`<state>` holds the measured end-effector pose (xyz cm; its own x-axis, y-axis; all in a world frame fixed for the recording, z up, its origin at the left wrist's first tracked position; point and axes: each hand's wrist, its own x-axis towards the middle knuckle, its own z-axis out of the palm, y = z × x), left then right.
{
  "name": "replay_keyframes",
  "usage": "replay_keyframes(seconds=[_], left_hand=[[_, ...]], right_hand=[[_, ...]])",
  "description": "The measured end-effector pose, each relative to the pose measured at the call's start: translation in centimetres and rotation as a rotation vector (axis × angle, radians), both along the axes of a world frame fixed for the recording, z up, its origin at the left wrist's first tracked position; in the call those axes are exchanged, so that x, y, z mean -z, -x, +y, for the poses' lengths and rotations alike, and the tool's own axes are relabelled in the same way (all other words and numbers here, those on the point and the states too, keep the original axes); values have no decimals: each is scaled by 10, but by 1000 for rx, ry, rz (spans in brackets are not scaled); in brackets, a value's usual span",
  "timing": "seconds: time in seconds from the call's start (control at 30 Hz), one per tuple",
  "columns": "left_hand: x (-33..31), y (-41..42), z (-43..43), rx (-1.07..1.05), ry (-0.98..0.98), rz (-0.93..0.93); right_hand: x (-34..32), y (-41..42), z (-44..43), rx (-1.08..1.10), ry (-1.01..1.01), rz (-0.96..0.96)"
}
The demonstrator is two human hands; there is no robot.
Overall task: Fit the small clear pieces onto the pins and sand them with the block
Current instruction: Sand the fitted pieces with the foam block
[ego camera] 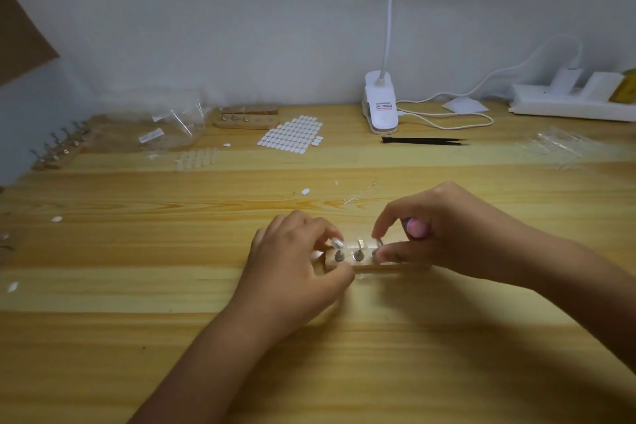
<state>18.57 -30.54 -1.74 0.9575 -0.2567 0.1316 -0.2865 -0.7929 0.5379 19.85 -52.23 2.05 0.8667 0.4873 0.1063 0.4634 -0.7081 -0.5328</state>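
Three short metal pins point(358, 254) stand in a row along a small pale wooden holder block point(370, 263), which lies on the yellow pine-grain surface point(309, 354) near its middle, a little toward the right edge and well back from the near edge. The left hand point(296, 262) pinches a small clear oval piece point(338, 243) between thumb and forefinger, just above the leftmost pin; its grip is narrow and closed on that piece. The right hand point(444, 231) steadies the holder's right end, with thumb and forefinger closed narrow at the rightmost pin, and it seems also to carry a pink-tipped tool point(415, 228) tucked against the palm, though the blur makes this uncertain.

The clear piece is probably very light, thin and stiff, slick to the touch and easy to flick away or crack. It is best taken by its long edges with the fingertips, leaving the underside free to seat on the pin head. The holder is light too and likely to slide, so it wants pressing down while sanding.

Open room is generous: bare wood lies in front and to the left. Toward the far edge sit a sheet of white oval stickers point(290, 136), black tweezers point(423, 141) and a white clip-on lamp point(380, 103), all well apart from the hands.
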Motion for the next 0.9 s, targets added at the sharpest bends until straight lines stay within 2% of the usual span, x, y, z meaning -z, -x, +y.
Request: replay_keyframes(seconds=[0.33, 0.67, 0.77, 0.9], left_hand=[[5, 0, 0, 38, 79, -57], [0, 2, -1, 24, 61, -65], [-4, 4, -2, 66, -31, -230], [-15, 17, -13, 367, 164, -512]], right_hand=[[-7, 4, -8, 21, 60, 55], [-1, 23, -19, 11, 15, -46], [-1, 31, -22, -1, -158, -90], [-3, 44, -27, -3, -446, 49]])
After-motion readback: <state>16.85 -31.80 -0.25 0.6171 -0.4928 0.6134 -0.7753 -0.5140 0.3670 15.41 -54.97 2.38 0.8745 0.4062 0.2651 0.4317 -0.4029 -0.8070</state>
